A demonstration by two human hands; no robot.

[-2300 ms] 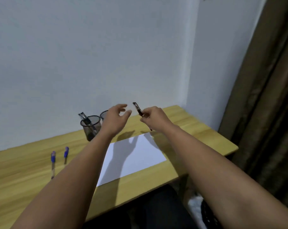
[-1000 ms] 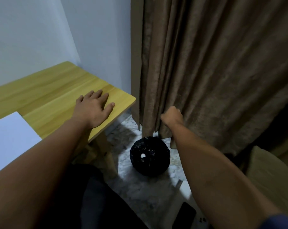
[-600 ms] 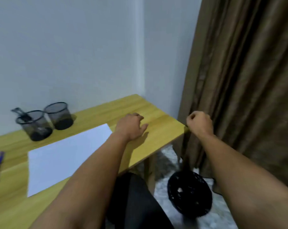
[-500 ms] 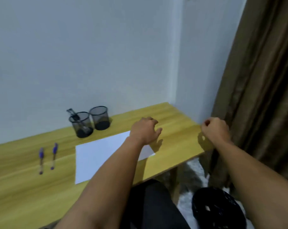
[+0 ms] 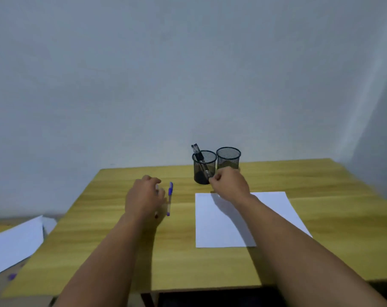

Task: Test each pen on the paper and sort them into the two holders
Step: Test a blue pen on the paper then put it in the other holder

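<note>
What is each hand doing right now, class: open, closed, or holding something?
Left hand: open, over a pen, gripping nothing visible.
Right hand: loosely closed near the holders; contents cannot be told.

Desk (image 5: 321,185) right of paper (image 5: 221,220): bare, open passage | back centre: two mesh holders (image 5: 228,158) touching, pens jutting from the left one | left: blue-capped pen (image 5: 169,197) beside left hand (image 5: 143,199) | right hand (image 5: 229,185) fronts holders
</note>
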